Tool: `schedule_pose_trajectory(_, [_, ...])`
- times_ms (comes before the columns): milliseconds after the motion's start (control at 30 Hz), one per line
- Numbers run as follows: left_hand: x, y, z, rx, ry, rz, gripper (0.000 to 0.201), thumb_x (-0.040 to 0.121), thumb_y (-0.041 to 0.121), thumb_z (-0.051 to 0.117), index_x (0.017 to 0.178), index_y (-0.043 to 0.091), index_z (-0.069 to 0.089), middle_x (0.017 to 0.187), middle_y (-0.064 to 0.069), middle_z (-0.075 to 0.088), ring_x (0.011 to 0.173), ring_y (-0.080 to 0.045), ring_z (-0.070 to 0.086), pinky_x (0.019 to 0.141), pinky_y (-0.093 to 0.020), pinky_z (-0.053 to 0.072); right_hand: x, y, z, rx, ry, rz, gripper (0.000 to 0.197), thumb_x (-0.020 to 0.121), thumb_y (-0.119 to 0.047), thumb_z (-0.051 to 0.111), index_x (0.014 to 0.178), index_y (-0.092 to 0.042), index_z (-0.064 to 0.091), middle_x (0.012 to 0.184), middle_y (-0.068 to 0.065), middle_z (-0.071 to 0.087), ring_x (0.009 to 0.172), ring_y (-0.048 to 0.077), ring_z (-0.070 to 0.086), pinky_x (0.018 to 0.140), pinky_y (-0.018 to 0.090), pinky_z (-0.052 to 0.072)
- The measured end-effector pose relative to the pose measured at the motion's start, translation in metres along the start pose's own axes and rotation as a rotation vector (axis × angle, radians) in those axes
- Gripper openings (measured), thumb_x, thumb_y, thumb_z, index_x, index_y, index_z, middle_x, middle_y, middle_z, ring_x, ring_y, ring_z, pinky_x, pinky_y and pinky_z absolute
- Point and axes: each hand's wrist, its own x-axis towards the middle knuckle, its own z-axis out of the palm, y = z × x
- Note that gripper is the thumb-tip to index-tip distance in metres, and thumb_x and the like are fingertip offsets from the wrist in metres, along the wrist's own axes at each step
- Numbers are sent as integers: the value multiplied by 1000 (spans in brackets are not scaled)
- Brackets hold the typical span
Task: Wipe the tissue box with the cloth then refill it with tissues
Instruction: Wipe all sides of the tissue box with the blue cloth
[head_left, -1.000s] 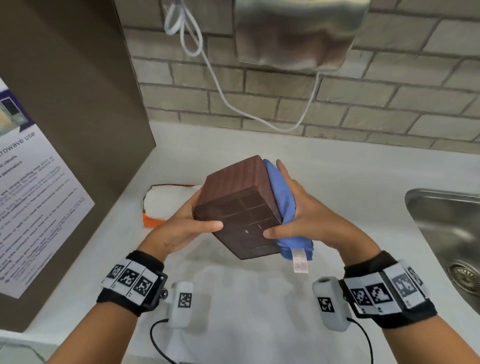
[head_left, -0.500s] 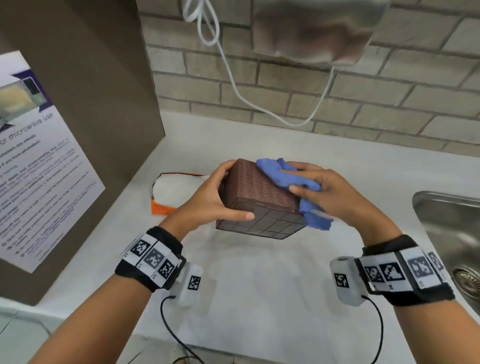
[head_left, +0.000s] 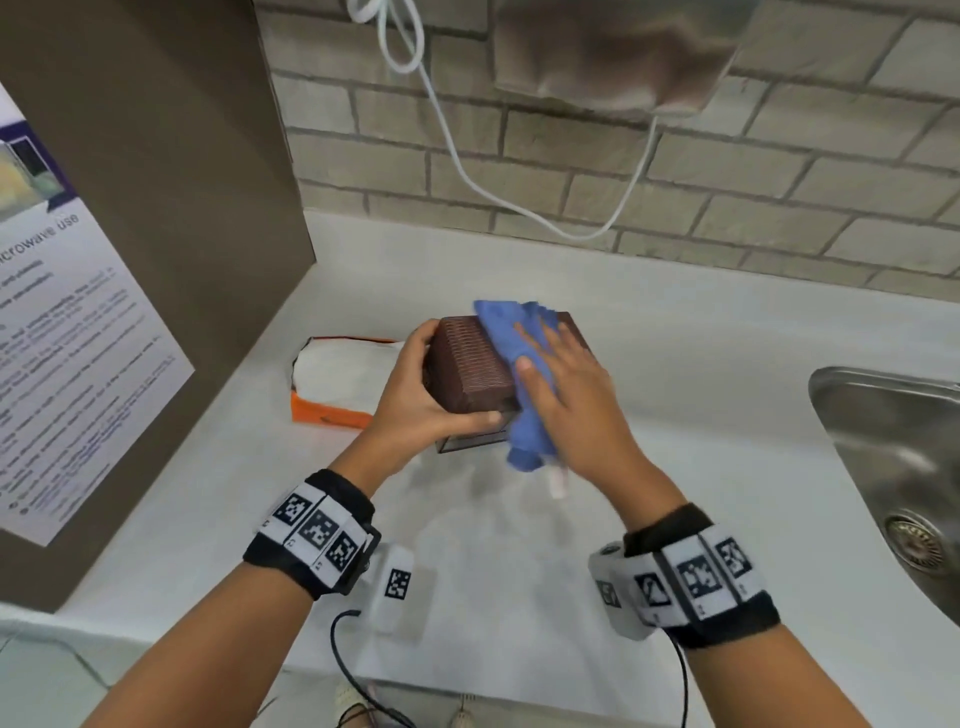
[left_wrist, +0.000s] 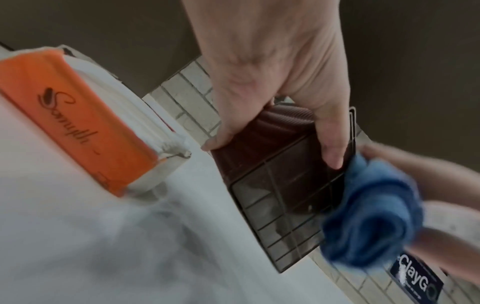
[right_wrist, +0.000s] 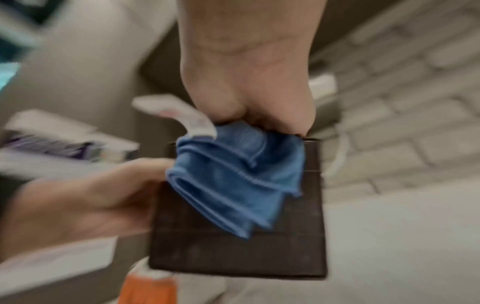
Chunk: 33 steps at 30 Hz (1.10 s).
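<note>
The head view shows the brown ribbed tissue box (head_left: 470, 371) held above the white counter (head_left: 519, 571), tipped toward the person; only the left wrist view shows its gridded underside and the lettering on the orange tissue pack (left_wrist: 78, 123) beside it. The left hand (head_left: 421, 395) grips the box — thumb on the near edge. The right hand (head_left: 576, 400) presses the blue cloth (head_left: 519, 353) on top, fingers extended.
</note>
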Motion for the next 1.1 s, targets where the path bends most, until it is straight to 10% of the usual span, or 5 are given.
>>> schedule_pose_trajectory(133, [1, -4, 2, 12, -19, 4, 100, 49, 22, 93, 132, 35, 40, 134, 7, 53, 120, 4, 53, 101, -22, 48, 0, -1, 8, -40, 55, 47, 50, 98, -41, 31, 144, -23, 36, 155, 3, 28, 145, 21, 20, 119, 38, 17])
schedule_pose_trajectory(267, [7, 8, 13, 79, -23, 17, 42, 66, 21, 72, 105, 22, 55, 106, -6, 64, 95, -4, 63, 87, -28, 51, -10, -42, 31, -145, 76, -174, 49, 97, -40, 31, 143, -25, 39, 154, 2, 31, 145, 20, 20, 117, 31, 16])
schedule_pose_trajectory(533, [3, -9, -10, 116, 17, 6, 113, 44, 37, 95, 141, 32, 37, 141, 2, 49, 130, -10, 50, 105, -44, 49, 15, 31, -4, 161, 87, 167, 48, 100, -40, 35, 143, -20, 39, 147, 4, 43, 134, 19, 41, 108, 28, 34])
schedule_pose_trajectory(800, [7, -3, 5, 114, 51, 69, 76, 61, 24, 83, 127, 15, 47, 124, -2, 60, 116, -8, 61, 97, -36, 50, -3, -38, 31, -99, 83, -151, 49, 97, -39, 32, 143, -22, 40, 153, 0, 33, 144, 18, 24, 118, 32, 17])
schedule_pose_trajectory(1100, [2, -8, 0, 91, 57, 35, 101, 46, 32, 93, 133, 33, 43, 137, -2, 50, 125, -15, 55, 103, -46, 50, 10, -9, 14, -128, 132, 18, 52, 97, -42, 28, 139, -17, 45, 148, 8, 41, 140, 24, 32, 116, 32, 21])
